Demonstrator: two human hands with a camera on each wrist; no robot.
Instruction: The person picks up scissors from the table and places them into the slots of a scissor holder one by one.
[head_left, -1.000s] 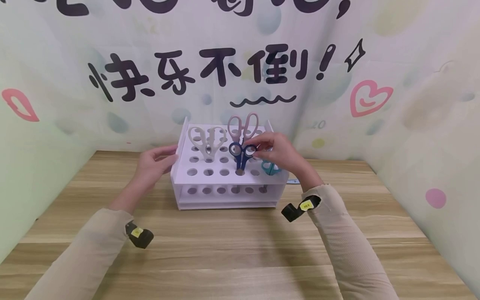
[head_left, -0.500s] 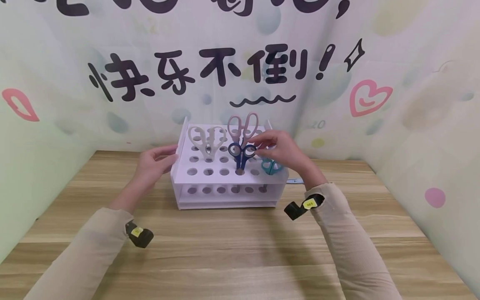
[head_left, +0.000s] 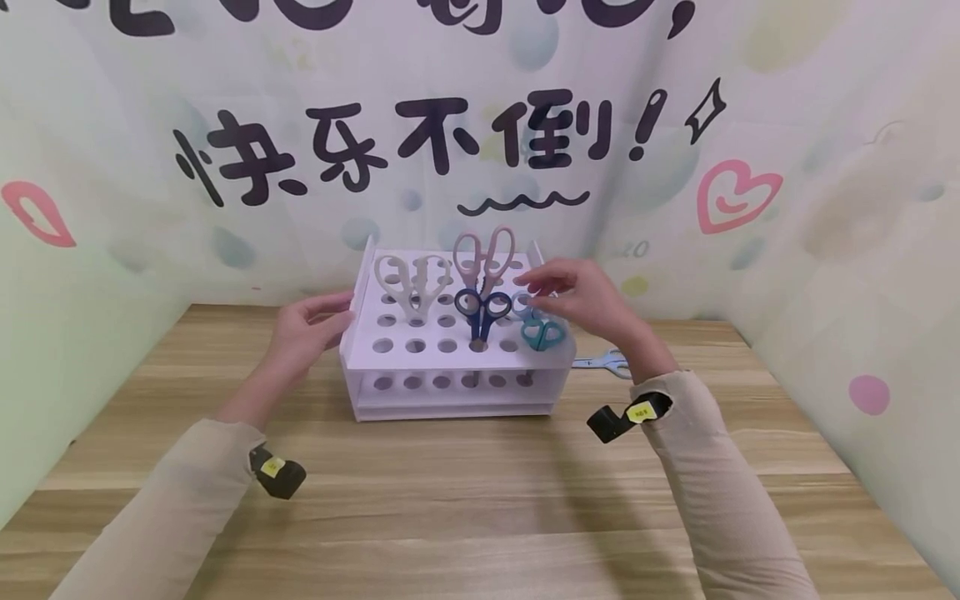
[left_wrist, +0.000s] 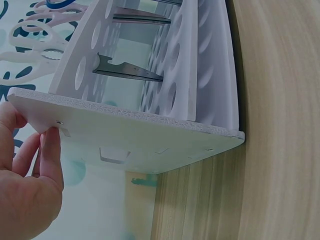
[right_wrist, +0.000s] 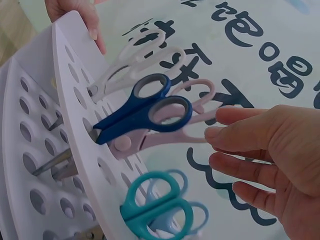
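A white rack [head_left: 435, 358] with rows of round holes stands on the table, several scissors upright in it. My left hand [head_left: 303, 329] rests its fingertips against the rack's left side panel [left_wrist: 115, 132]. My right hand [head_left: 581, 292] hovers at the rack's right side with fingers loosely extended, holding nothing. Nearest to it are the navy scissors [right_wrist: 135, 110], the pink scissors [head_left: 491, 254] behind them, the teal scissors [right_wrist: 157, 205] and light blue handles [right_wrist: 180, 182]. Off-white scissors [head_left: 412, 283] stand farther left. In the left wrist view, blades [left_wrist: 130, 71] show between the rack's tiers.
Another light blue pair of scissors [head_left: 615, 362] lies on the wooden table [head_left: 450, 500], right of the rack and partly hidden by it and my right arm. A printed cloth backdrop [head_left: 390, 208] rises behind the rack, with side walls left and right.
My right hand has moved off the navy scissors' handle and to the right, with its fingers spreading. The navy scissors stay upright in the rack. My left hand stays at the side panel.
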